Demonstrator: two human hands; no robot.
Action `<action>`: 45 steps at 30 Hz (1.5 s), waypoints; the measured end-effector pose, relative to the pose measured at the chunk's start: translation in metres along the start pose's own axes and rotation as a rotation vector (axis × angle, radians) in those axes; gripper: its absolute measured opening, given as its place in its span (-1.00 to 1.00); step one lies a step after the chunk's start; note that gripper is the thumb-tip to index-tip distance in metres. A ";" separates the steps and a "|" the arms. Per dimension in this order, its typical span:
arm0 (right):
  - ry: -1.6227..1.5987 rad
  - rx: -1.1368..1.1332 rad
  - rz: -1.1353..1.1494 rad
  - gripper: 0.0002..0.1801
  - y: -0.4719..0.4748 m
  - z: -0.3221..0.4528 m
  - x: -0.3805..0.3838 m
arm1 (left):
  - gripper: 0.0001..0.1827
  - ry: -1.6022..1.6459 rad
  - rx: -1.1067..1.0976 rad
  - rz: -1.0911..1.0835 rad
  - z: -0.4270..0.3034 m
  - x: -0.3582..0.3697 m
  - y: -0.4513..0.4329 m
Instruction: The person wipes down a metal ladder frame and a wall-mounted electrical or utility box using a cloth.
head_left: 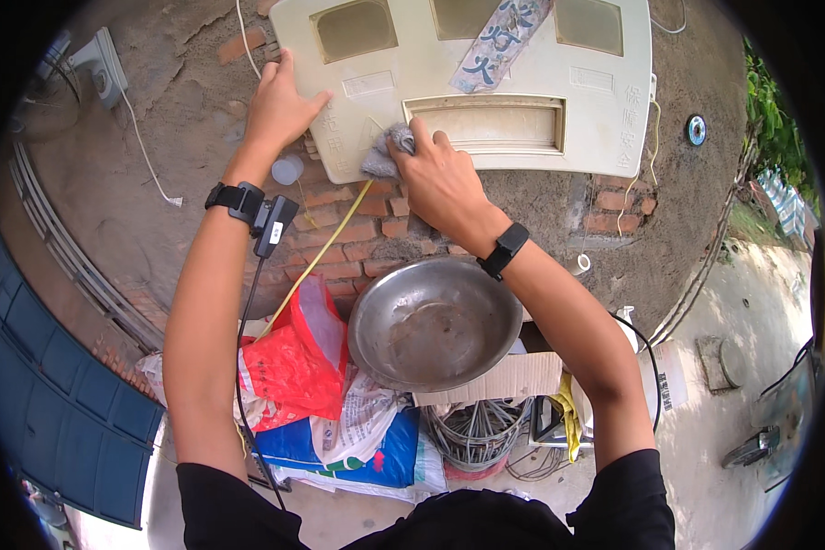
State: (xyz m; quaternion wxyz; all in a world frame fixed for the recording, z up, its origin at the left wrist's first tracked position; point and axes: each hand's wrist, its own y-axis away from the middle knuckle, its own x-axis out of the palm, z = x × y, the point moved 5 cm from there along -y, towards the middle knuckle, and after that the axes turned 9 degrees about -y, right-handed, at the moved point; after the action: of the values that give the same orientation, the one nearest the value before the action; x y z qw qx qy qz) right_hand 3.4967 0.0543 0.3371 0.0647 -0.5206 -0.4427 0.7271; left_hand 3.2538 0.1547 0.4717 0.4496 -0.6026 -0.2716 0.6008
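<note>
A cream plastic electric meter box (522, 127) with several windows and a recessed panel is mounted on the wall in front of me. My left hand (283, 106) rests against its left edge, thumb and index finger spread apart. Bunched in my right hand (440, 172) is a grey cloth (385, 157), pressed to the lower front of the box beside the recess. A torn paper strip with writing (498, 45) sticks across the upper front. Below my right hand, a metal basin (436, 330) holds a little murky water.
Under the basin is a cardboard box (502, 377). Red (292, 357) and blue (392, 447) plastic sacks lie left of a coil of grey cable (478, 433). A yellow cord (316, 261) hangs by the brick wall (330, 234). Blue doors (62, 405) stand at left.
</note>
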 end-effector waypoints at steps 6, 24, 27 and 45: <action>0.183 -0.128 -0.193 -0.81 0.029 -0.017 0.004 | 0.36 -0.016 0.060 -0.013 -0.001 0.006 0.004; 0.129 -0.294 -0.134 -0.78 0.035 0.026 0.046 | 0.65 -0.152 0.015 -0.142 0.006 -0.055 -0.029; 0.230 -0.381 -0.214 -0.84 0.008 0.044 0.080 | 0.67 -0.139 -0.003 -0.111 -0.012 -0.045 -0.037; 0.230 -0.064 -0.172 -0.24 0.071 -0.044 0.010 | 0.44 -0.149 0.028 -0.138 -0.004 -0.060 -0.020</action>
State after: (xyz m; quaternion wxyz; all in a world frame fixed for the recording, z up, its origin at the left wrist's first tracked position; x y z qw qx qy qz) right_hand 3.5537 0.0427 0.2771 0.1601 -0.5625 -0.4983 0.6401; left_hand 3.2540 0.1111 0.5169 0.4770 -0.5297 -0.3366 0.6154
